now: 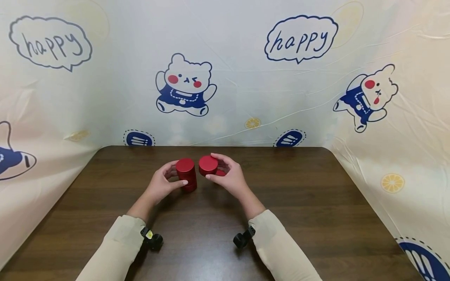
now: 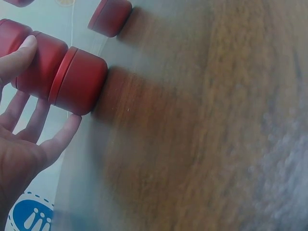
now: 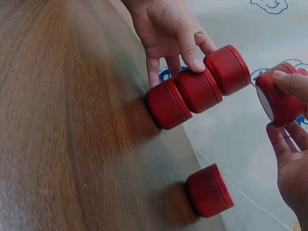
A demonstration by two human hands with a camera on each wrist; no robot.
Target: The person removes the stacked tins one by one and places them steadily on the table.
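Three red round tins stand in a stack (image 1: pixel 186 168) on the table, and my left hand (image 1: pixel 163 183) grips it from the left. In the left wrist view the thumb lies on the middle tin (image 2: pixel 43 65), with fingers behind the stack. My right hand (image 1: pixel 233 178) pinches another red tin (image 1: pixel 208 165) between thumb and fingers, raised off the table beside the stack's top. Its pale underside shows in the right wrist view, where this held tin (image 3: pixel 280 98) tilts near the top tin (image 3: pixel 227 70), with a gap between them. A separate tin (image 3: pixel 209 190) stands on the table, partly hidden behind my right hand in the head view.
The brown wooden table (image 1: pixel 309 203) extends around both hands. Behind it and at its sides hangs a pale printed cloth (image 1: pixel 239 86) with bears and lettering. A small black camera (image 1: pixel 153 239) sits at the left wrist, another (image 1: pixel 243 237) at the right.
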